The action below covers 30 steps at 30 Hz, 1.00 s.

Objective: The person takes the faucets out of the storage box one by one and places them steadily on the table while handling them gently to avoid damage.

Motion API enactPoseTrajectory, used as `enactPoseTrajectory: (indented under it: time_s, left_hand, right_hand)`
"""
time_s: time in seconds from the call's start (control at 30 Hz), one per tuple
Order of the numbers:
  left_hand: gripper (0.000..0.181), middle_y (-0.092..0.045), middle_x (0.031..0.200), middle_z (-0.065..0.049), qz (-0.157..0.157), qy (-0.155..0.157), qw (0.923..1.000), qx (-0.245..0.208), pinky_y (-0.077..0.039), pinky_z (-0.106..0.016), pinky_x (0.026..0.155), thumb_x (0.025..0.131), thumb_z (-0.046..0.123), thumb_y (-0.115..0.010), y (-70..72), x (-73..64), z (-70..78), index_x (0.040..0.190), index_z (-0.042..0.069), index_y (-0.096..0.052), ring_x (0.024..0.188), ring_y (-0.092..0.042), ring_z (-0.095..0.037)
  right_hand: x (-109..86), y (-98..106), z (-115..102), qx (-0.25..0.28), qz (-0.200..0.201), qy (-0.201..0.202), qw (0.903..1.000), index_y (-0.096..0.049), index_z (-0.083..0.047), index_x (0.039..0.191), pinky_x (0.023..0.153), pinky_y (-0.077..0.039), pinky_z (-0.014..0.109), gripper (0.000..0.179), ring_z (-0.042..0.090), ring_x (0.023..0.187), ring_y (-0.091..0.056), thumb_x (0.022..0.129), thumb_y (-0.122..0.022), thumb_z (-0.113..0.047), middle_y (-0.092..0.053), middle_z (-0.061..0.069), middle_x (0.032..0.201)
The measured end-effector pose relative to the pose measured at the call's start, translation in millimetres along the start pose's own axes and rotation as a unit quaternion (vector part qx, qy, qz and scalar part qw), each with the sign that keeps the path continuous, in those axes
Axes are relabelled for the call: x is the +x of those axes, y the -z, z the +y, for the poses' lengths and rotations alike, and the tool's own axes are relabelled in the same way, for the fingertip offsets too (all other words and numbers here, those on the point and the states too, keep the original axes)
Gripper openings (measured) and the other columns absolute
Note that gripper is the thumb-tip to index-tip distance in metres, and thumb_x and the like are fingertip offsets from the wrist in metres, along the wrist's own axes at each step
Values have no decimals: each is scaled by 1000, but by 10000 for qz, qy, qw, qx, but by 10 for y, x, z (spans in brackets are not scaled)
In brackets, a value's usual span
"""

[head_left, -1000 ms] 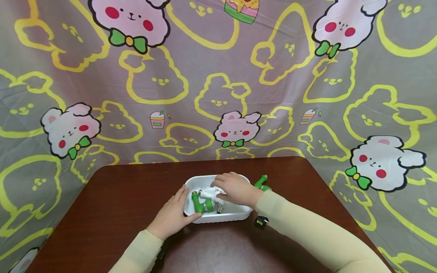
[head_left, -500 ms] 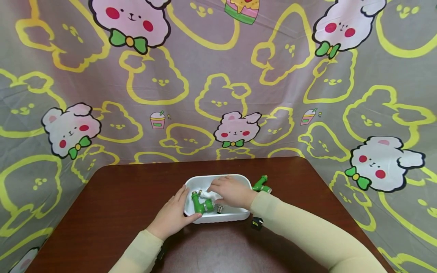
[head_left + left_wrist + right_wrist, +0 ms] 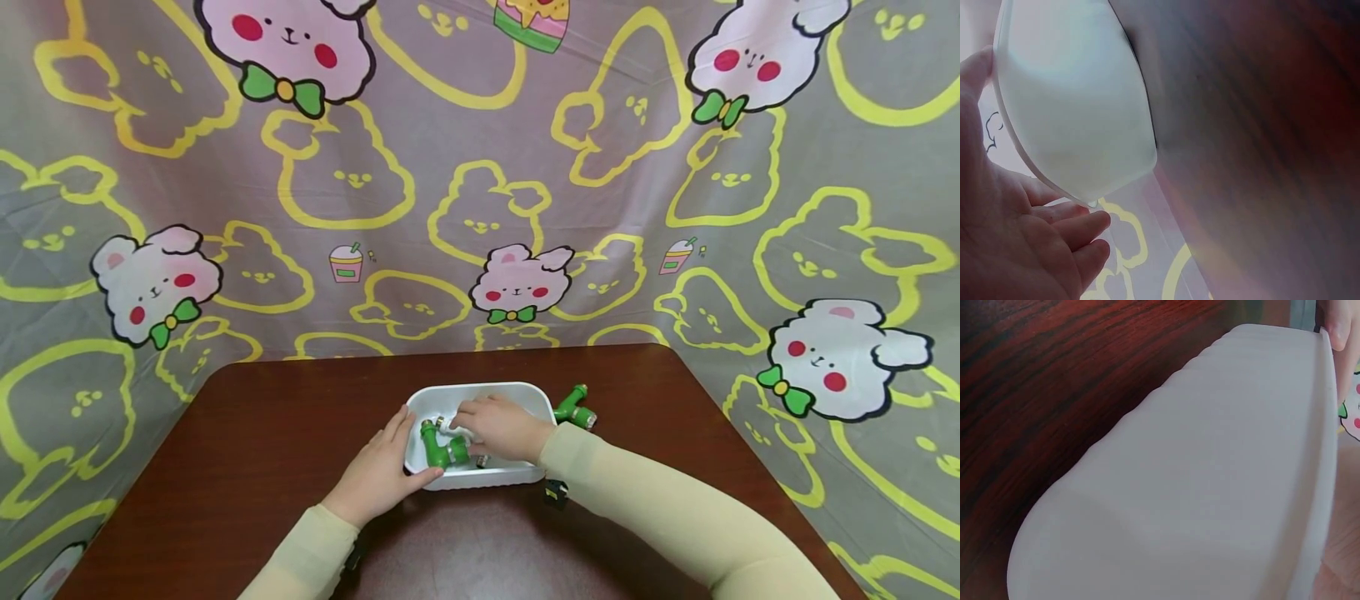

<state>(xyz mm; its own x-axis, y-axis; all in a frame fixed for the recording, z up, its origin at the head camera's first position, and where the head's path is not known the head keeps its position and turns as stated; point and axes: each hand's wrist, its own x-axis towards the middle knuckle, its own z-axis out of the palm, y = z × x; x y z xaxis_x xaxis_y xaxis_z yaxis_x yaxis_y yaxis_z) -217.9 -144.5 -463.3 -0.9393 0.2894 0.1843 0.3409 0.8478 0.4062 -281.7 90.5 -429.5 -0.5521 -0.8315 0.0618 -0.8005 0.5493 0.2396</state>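
The left hand is on the left end of a white plastic tray. Its thumb is spread well apart from the other fingers. The thumb lies on the near rim, and the long, mostly straight fingers lie along the left end. The right hand reaches down into the tray. Its fingers are bent over a white pipe fitting, with the thumb on the near side. The hand hides a lot, so I cannot tell if they pinch it tight.

The white fitting lies in the tray, next to a green pipe fitting. A bit of shiny metal peeks out under the right hand. One more green pipe fitting is on the brown table, just beside the right end of the tray.

The left wrist view shows what the head view hides: the palm, the outside of the tray, and the fingertips bent near its corner. The right wrist view shows the bumpy bottom edge of the tray and a fingertip at the far end of the rim. Only the head view shows the fittings.
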Motion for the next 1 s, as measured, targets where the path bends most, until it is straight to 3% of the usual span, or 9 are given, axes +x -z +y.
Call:
enactPoseTrajectory:
  time_s: [0.37,1.0]
  left_hand:
    - [99,-33,163,-27,36,-44,10000,-5,-47,-58,108,87,56,-77,-4,2,-8,154,-5,-40,139,-49,-49]
    - [99,-33,163,-27,18,-67,10000,17,-47,-58,108,88,57,-77,-2,-7,-11,154,-6,-39,138,-50,-49]
  right_hand:
    - [37,-98,-13,349,-169,21,9992,-70,-24,124,100,-52,38,40,13,107,-67,89,-80,-41,-68,-7,116]
    - [84,-115,-55,361,-357,-50,9987,-70,-23,124,98,-52,36,45,13,105,-67,87,-82,-45,-67,-8,116]
